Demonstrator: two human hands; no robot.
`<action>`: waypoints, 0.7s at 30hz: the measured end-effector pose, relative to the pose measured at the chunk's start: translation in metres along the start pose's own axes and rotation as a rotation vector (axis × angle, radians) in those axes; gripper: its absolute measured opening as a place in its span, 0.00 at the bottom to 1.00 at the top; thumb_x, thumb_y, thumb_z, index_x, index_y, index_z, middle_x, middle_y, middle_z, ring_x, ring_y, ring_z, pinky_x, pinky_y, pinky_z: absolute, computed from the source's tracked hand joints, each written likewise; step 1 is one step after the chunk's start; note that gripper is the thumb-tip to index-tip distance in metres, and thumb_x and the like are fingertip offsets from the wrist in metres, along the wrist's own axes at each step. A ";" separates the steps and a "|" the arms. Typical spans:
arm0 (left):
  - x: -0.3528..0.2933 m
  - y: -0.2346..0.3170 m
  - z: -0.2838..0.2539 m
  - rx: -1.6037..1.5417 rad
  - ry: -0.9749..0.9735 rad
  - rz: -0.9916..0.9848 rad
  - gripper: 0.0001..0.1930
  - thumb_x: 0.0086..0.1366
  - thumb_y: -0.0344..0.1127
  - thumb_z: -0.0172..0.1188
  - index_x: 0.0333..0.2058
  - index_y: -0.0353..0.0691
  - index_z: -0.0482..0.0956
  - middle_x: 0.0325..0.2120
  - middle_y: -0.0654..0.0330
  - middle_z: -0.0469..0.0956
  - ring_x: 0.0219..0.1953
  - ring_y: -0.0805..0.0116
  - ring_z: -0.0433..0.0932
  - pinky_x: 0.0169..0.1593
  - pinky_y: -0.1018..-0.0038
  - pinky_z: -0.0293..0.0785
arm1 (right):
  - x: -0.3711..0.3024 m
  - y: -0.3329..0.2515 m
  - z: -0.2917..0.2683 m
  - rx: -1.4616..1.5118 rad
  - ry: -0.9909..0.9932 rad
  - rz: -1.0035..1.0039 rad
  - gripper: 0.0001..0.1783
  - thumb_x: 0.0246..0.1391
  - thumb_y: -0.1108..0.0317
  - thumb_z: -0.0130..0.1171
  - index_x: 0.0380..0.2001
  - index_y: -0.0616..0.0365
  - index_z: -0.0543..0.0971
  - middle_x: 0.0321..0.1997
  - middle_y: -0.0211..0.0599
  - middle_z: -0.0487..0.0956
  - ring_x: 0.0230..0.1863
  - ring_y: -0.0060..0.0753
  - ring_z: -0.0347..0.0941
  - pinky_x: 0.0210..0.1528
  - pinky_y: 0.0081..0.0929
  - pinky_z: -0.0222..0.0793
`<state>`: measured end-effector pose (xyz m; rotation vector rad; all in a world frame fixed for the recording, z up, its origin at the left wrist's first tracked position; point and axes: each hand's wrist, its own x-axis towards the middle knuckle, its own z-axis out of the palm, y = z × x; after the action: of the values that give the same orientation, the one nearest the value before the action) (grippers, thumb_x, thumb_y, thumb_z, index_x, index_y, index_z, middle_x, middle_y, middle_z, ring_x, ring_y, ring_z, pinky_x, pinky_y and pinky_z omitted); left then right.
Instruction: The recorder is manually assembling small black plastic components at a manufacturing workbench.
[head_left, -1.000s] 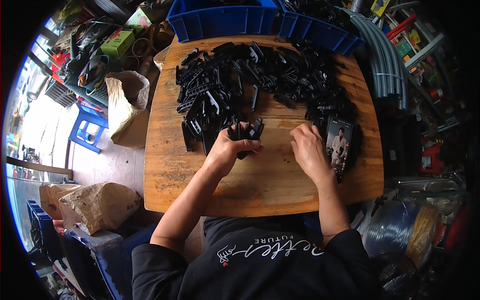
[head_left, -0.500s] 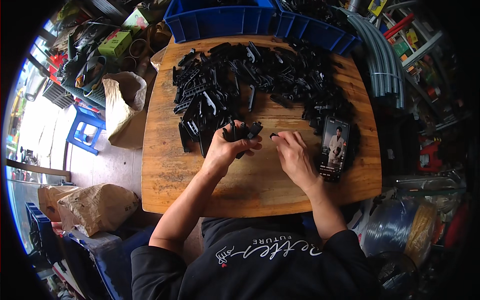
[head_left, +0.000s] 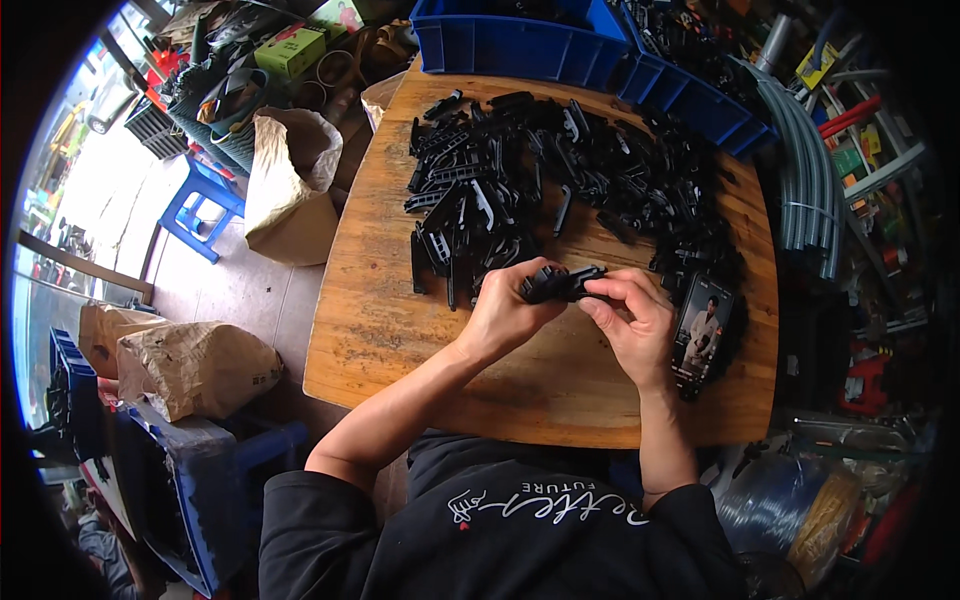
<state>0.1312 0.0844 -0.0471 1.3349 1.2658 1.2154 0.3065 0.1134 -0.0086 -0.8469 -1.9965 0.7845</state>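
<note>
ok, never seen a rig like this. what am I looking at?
No robot here: it's a person working with a bare left hand and right hand. The view comes from a fisheye camera worn on the head, looking down, so straight edges bend near the rim. On the wooden table lies a sprawling heap of black parts, with a phone at its near right end. The left hand holds some black pieces; the right hand is at their right end, its grip unclear.

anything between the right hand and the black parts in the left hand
Nothing visible: the right hand seems to touch the black plastic parts that the left hand holds. The smartphone lies to the side, not between.
</note>
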 end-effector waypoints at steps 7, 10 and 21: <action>-0.001 0.012 -0.008 0.115 -0.083 0.074 0.17 0.50 0.26 0.64 0.41 0.34 0.76 0.25 0.65 0.77 0.29 0.84 0.70 0.33 0.82 0.69 | -0.006 0.010 0.005 -0.074 0.109 -0.134 0.14 0.41 0.75 0.68 0.34 0.63 0.79 0.29 0.33 0.77 0.28 0.24 0.74 0.29 0.18 0.71; 0.001 0.014 -0.015 0.059 -0.196 -0.005 0.18 0.50 0.27 0.66 0.42 0.34 0.76 0.26 0.66 0.77 0.29 0.83 0.71 0.35 0.82 0.69 | -0.005 0.009 0.002 -0.104 0.086 -0.191 0.15 0.40 0.73 0.69 0.34 0.62 0.78 0.28 0.34 0.77 0.26 0.25 0.75 0.27 0.17 0.71; 0.003 0.015 -0.020 -0.199 -0.317 -0.144 0.24 0.44 0.28 0.70 0.43 0.32 0.76 0.29 0.65 0.78 0.31 0.81 0.73 0.37 0.82 0.70 | 0.000 -0.004 -0.008 -0.190 0.046 -0.239 0.14 0.38 0.73 0.70 0.30 0.61 0.78 0.26 0.35 0.77 0.25 0.27 0.75 0.24 0.20 0.70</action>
<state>0.1130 0.0864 -0.0298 1.2126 0.9715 0.9585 0.3123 0.1133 -0.0020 -0.7074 -2.1058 0.4412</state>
